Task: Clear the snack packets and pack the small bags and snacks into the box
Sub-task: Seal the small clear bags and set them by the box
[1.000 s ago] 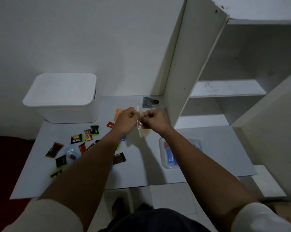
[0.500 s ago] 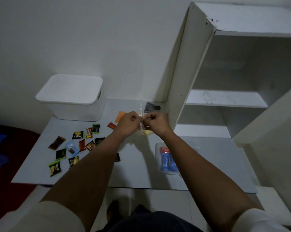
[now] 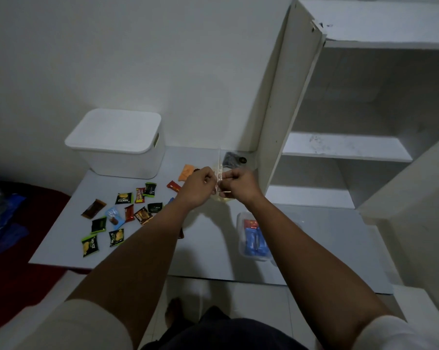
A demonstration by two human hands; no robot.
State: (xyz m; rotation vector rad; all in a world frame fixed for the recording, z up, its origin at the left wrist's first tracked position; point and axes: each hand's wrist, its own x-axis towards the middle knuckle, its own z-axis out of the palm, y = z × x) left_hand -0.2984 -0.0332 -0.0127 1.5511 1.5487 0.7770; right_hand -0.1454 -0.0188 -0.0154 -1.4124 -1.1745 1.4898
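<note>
While held up over the grey tabletop (image 3: 213, 248) between both hands, just in front of the shelf unit (image 3: 339, 147), small clear bag (image 3: 219, 176) pinched at its top edge: left hand (image 3: 199, 188) with fingers curled and thumb pressed to the plastic on one side, right hand (image 3: 240, 184) likewise curled and pinching on the other. Probably being sealed or pulled open along the strip; impossible to say which.

Risks from here, as a judgement only: thin plastic slipping from one pinch and tipping, so pale contents spilling onto the table; an uneven pull tearing the seam; a half-closed strip letting snacks fall out later inside the white lidded box (image 3: 117, 142), lid on, back left against the wall.

Further out, loose snack packets (image 3: 117, 218) scattered on the left of the table, apart from the bag and not yet gathered; an orange packet (image 3: 185, 171) just behind the left hand; a second clear bag with blue and red items (image 3: 253, 238) lying flat under the right forearm.

Hard to make out: bag's contents, yellowish and blurred behind the knuckles; fingertips themselves, hidden by the backs of the hands; a dark object (image 3: 232, 159) in the corner by the shelf, unidentifiable; packets partly covered by the left forearm; dim light throughout.
</note>
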